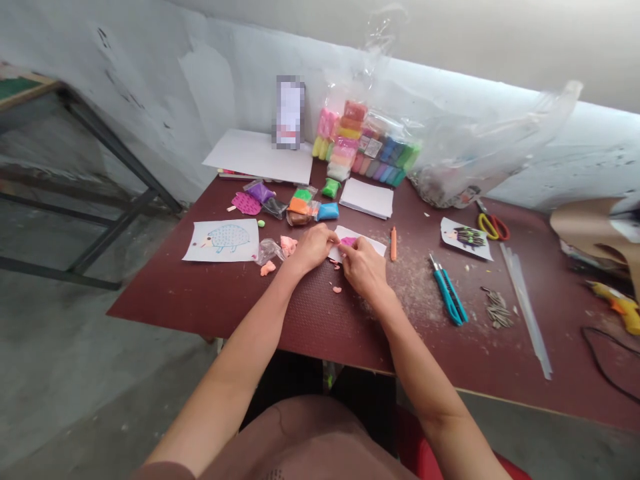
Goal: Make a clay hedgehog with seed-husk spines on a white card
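A small white card [374,247] with a flat magenta clay shape [349,241] on it lies under my fingers. My left hand [316,247] reaches the card's left edge, its fingertips pinched together. From the right, my right hand [365,268] bends over the card, its fingers closed beside the magenta clay. Whatever is between the fingertips is too small and hidden to make out. Crumbs of peach clay [337,290] lie just below the card. A soft peach clay lump [289,246] in an opened wrapper is left of my left hand, with another peach piece [268,268] nearby.
Left is a hedgehog drawing [227,241]; behind are clay packets [327,211] and a paper stack [367,199]. An orange stick [393,244], teal-handled cutter [450,293], scissors [493,225], finished hedgehog card [466,239], glue sticks [526,310] and glue gun [617,303] lie right.
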{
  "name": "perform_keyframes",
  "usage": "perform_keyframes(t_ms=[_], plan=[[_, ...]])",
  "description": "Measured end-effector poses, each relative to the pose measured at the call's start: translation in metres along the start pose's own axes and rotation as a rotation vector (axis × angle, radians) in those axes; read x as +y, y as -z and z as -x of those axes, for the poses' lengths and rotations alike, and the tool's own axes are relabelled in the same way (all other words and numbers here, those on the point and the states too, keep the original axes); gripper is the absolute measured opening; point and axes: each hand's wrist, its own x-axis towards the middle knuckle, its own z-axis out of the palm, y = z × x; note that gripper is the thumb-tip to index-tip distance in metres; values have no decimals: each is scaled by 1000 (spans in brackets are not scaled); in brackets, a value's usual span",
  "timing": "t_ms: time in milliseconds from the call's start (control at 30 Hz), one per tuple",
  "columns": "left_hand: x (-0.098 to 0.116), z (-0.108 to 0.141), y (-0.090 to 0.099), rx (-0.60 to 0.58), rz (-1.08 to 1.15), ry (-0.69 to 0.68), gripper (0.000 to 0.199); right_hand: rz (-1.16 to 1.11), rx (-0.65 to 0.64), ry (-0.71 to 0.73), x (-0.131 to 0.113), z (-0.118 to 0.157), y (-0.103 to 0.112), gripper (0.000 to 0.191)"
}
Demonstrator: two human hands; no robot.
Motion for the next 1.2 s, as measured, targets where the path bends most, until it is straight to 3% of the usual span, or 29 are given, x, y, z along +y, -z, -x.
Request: perform_keyframes(t_ms=[300, 400, 767, 967, 1200], plan=[[1, -1, 1, 82, 100, 11, 26, 55, -32, 14, -5, 0, -1, 43], [3, 0, 1, 61, 48, 7, 17, 36, -11, 13, -3, 0, -2, 43], [4, 0, 1, 26, -14, 25, 18, -81, 110, -39, 3, 0, -2, 40], [4, -1, -1, 64, 27, 51, 13, -88, 90, -35, 4, -9, -5, 41], [6, 0, 1, 31, 10, 77, 18, -94, 56, -9, 2, -16, -2, 40]])
